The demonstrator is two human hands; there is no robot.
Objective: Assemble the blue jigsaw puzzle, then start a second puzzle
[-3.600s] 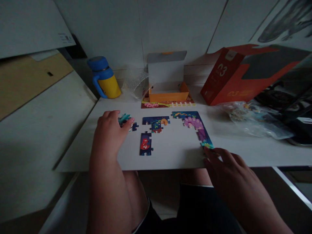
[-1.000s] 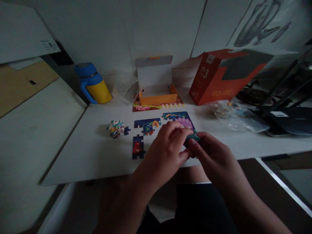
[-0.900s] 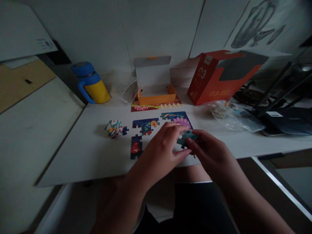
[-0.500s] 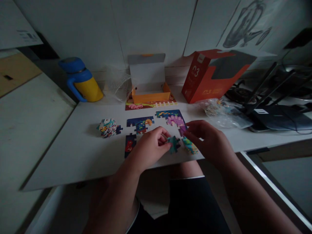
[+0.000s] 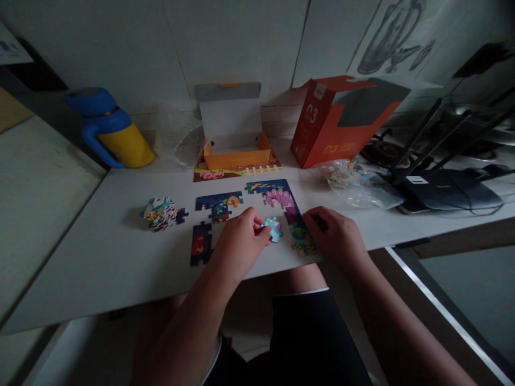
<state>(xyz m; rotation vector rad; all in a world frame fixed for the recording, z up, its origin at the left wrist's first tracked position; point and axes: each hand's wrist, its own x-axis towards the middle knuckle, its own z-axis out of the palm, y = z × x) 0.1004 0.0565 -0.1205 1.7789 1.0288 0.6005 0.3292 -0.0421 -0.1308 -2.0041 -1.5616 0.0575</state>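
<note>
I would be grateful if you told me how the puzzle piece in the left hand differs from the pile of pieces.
The turquoise piece looks like a single piece, whereas the pile is many pieces heaped together. The turquoise piece is pinched by the left hand; the pile rests on the table, untouched. The turquoise piece is mostly pale turquoise, while the pile mixes several colours. Both show jigsaw tabs.

blk shorts (image 5: 316, 332), wht hem trim (image 5: 301, 293), bare forearms (image 5: 384, 295)
</note>
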